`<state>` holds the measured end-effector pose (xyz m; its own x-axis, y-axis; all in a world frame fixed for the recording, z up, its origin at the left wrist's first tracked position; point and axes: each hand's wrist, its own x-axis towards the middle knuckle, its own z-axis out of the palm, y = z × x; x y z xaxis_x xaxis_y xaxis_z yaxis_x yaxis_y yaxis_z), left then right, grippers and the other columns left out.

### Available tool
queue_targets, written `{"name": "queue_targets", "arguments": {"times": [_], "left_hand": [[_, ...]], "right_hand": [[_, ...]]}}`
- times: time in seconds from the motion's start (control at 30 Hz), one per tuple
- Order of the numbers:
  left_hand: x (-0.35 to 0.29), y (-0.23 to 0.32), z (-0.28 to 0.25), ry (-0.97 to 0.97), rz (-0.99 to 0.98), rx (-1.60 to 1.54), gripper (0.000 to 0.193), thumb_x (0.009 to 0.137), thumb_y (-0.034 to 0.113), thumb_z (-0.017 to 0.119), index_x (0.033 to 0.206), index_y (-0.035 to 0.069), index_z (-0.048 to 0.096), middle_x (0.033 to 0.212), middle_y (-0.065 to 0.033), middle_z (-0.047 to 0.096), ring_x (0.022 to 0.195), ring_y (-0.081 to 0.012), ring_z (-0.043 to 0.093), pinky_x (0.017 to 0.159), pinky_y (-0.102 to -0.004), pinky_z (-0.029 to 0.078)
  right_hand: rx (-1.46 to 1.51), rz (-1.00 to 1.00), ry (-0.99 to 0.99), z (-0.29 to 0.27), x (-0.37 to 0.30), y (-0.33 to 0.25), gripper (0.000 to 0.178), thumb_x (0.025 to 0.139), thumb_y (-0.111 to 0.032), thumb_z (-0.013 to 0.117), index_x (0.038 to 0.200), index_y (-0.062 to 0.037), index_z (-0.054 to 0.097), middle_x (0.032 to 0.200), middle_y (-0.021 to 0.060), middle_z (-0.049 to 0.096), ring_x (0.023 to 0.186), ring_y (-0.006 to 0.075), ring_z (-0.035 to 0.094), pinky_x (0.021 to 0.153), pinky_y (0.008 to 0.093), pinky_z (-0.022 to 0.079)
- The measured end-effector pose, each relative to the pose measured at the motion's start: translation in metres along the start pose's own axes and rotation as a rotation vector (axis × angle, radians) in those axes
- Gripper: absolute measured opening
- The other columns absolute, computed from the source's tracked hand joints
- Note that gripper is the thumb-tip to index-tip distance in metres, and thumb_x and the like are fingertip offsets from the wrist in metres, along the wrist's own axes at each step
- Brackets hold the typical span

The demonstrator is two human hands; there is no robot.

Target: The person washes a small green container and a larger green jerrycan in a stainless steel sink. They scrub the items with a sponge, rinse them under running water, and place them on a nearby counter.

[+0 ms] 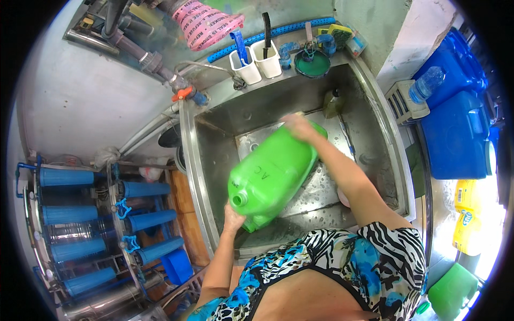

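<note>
A large green plastic jug (273, 171) is tilted over the sink (316, 214), its uncapped mouth toward me on the left. My left hand (233, 217) grips it beside the mouth, fingers partly hidden behind the plastic. At the jug's far end, my right hand (300, 127) presses on the base. Motion smears its fingers, and a small pale yellowish bit shows at them, too blurred to name. Beyond that hand, a bottle of greenish-yellow liquid (333, 104) stands in the sink's far right corner. A thin long-handled brush (347, 136) lies along the right side of the basin.
White holders (266, 60) with brushes and a green round strainer (312, 64) line the back ledge. An orange-handled valve (182, 94) juts out at the left. Blue filter housings (147, 219) fill the lower left. Blue containers (455, 136) stand to the right.
</note>
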<state>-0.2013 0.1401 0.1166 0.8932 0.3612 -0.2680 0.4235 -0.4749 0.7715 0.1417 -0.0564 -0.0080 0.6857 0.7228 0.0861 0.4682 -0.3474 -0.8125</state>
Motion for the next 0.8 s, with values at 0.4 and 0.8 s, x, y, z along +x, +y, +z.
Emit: {"name": "queue_targets", "arguments": {"times": [0.4,0.8], "left_hand": [[0.0,-0.004,-0.006,0.052,-0.005,-0.167,0.026,0.083,0.006,0.068,0.108,-0.002,0.067,0.105,-0.0098,0.07,0.095,-0.0168,0.064,0.085,-0.0324,0.051],[0.043,0.016,-0.01,0.201,-0.217,-0.368,0.028,0.08,0.011,0.069,0.103,-0.004,0.07,0.093,-0.0088,0.07,0.083,-0.0167,0.063,0.073,-0.0318,0.049]], "right_hand": [[0.223,0.292,0.302,-0.01,-0.038,0.037,0.033,0.091,-0.016,0.051,0.12,-0.0034,0.063,0.124,0.0148,0.063,0.119,0.0312,0.056,0.107,0.0376,0.041],[-0.015,-0.676,0.067,0.035,-0.081,-0.199,0.051,0.079,-0.011,0.063,0.131,-0.0153,0.061,0.137,0.0046,0.056,0.133,0.0299,0.044,0.113,0.0508,0.032]]}}
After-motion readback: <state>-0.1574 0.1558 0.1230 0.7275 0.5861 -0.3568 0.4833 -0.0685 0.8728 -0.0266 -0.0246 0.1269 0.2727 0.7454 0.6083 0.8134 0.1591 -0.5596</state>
